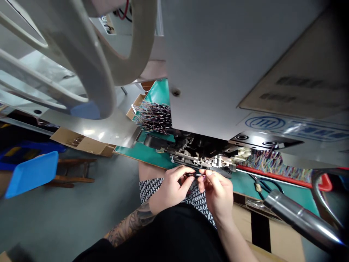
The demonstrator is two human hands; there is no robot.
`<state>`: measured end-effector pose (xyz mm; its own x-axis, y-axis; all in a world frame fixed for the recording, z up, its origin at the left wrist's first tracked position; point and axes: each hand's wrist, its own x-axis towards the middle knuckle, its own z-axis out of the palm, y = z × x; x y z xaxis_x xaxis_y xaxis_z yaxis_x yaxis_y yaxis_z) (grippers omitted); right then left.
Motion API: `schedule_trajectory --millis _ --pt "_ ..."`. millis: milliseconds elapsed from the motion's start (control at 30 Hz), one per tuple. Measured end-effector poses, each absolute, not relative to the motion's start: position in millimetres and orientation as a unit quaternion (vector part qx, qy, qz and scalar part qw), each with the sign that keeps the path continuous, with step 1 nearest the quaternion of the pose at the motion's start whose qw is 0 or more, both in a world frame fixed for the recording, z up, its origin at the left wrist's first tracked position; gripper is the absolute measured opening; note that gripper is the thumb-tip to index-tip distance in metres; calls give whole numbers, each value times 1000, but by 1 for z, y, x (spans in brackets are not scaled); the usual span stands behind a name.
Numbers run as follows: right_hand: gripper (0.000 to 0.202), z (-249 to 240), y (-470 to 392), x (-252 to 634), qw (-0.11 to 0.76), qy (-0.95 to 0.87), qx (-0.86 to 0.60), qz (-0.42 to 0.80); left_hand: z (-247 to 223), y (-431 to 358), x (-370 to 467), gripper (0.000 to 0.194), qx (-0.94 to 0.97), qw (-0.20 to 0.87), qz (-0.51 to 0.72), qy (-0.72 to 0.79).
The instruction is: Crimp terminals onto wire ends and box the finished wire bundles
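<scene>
In front of the machine's metal mechanism (201, 160), both my hands meet above my lap. Thumb and forefinger of my left hand (171, 187) pinch a small black-ended wire piece (194, 175), thin and held roughly level. At its right end, near a purplish bit, my right hand (219, 193) is closed in a pinch too. Fingertips cover part of the piece, so its exact shape is hard to make out. Just beyond my fingers, the mechanism's small metal parts sit low under the large grey machine housing (204, 72).
A heap of dark-ended wires (154, 116) lies behind the mechanism on the left. On the right, a red tray (324, 183) holds many coloured wires, with dark-handled scissors (263, 185) beside it. A metal tube (297, 214) juts in at lower right. A blue stool seat (34, 174) stands left.
</scene>
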<state>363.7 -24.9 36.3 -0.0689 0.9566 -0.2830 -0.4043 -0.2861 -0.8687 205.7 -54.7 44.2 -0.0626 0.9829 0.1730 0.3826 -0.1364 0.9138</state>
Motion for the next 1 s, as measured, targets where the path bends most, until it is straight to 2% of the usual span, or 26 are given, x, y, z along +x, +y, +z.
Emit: schedule_trajectory --millis 233,400,533,733,1000 --pt "35 33 -18 368 517 -359 -492 602 46 -48 209 11 634 199 497 559" --pt "34 36 -16 369 499 -372 -513 591 50 -45 210 12 632 204 474 579" --pt "45 42 -13 367 480 -395 -511 594 51 -46 212 13 619 205 469 596" --pt "51 48 -13 365 467 -377 -538 592 50 -46 213 12 621 196 468 597" --pt "48 54 -13 366 460 -426 -544 557 52 -44 203 16 668 174 463 557"
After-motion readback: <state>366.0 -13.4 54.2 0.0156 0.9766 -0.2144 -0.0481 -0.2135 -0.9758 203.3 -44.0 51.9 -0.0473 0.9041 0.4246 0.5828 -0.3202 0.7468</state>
